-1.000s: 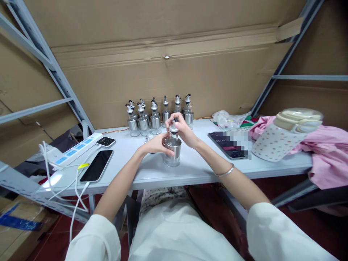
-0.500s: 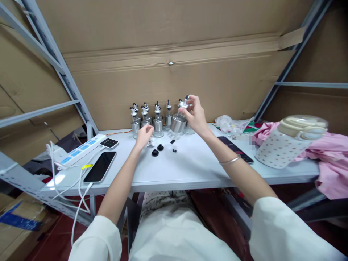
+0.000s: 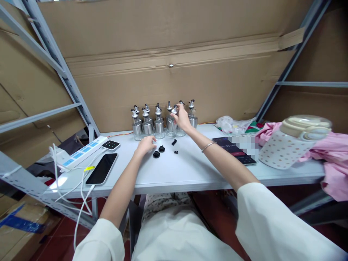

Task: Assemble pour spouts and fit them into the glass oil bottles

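Several glass bottles with steel bands and pourer tops, such as one at the left (image 3: 137, 127), stand in a group at the back of the table. My right hand (image 3: 181, 117) has its fingers closed round the pourer top of a front bottle (image 3: 172, 127), which stands upright in the row. My left hand (image 3: 146, 145) is low over the table, fingers curled together; what they hold, if anything, is hidden. Beside it lie two round black caps (image 3: 161, 148) (image 3: 156, 154). A black strip-like piece (image 3: 174, 142) and tiny black parts (image 3: 176, 152) lie to their right.
On the left are a power strip (image 3: 85, 152), a small black device (image 3: 111, 145), a phone (image 3: 102, 169) and white cables. A second phone (image 3: 239, 154), a dotted jug (image 3: 282, 145), pink cloth (image 3: 337, 159) and a plastic bag (image 3: 231, 125) are on the right. Cardboard (image 3: 190, 79) stands behind.
My right hand has moved left and slightly down with the bottle, which was tilted and now stands upright among the others. My left hand has come down a little toward the tabletop.
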`<state>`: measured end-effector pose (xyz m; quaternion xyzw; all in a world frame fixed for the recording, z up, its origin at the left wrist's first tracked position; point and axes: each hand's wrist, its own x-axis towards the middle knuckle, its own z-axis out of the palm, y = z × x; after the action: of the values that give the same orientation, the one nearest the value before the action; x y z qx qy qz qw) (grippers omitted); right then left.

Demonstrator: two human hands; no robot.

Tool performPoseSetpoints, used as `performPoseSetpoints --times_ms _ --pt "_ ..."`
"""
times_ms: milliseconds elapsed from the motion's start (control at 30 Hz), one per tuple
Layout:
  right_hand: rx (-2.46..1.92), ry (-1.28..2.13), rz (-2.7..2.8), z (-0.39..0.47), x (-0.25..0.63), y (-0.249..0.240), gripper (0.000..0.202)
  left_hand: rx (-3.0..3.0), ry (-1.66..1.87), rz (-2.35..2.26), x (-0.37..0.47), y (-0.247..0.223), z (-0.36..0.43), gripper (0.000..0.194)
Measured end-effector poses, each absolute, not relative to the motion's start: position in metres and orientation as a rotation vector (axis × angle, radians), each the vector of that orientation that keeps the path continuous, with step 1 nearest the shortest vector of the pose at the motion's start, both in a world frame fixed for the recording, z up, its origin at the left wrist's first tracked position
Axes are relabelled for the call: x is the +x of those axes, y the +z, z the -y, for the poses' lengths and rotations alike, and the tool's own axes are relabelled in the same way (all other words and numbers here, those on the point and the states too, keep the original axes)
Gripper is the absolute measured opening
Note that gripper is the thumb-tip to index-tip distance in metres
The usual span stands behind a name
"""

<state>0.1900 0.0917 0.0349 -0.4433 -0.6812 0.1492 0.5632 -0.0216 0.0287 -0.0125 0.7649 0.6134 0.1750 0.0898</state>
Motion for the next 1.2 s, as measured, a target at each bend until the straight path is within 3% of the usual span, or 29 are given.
performPoseSetpoints --times_ms 200,467,667,800,1000,1200 --pt "-1.135 0.361 1.606 -0.105 0.184 0.030 0.054 2.320 0.673 -1.738 -0.020 -0.016 -0.032 0.039" --pt "-1.087 0.185 1.645 -0.129 0.182 0.022 0.052 2.355 1.002 -1.555 -0.012 -0.008 -0.028 0.030" --pt "-1.141 0.084 1.496 -0.094 0.189 0.013 0.043 2.357 1.125 -1.459 -0.010 -0.007 -0.026 0.024" --pt "-1.002 0.344 1.736 -0.058 0.199 0.002 0.023 2.403 1.163 -1.323 -0.005 -0.005 -0.021 0.017" --pt "-0.871 0.909 1.848 -0.038 0.202 -0.004 0.032 2.399 1.129 -1.217 0.005 -0.001 -0.010 0.006" --pt "-0.796 1.066 1.727 -0.031 0.199 0.001 0.028 2.568 1.046 -1.103 0.008 -0.002 -0.006 0.009"
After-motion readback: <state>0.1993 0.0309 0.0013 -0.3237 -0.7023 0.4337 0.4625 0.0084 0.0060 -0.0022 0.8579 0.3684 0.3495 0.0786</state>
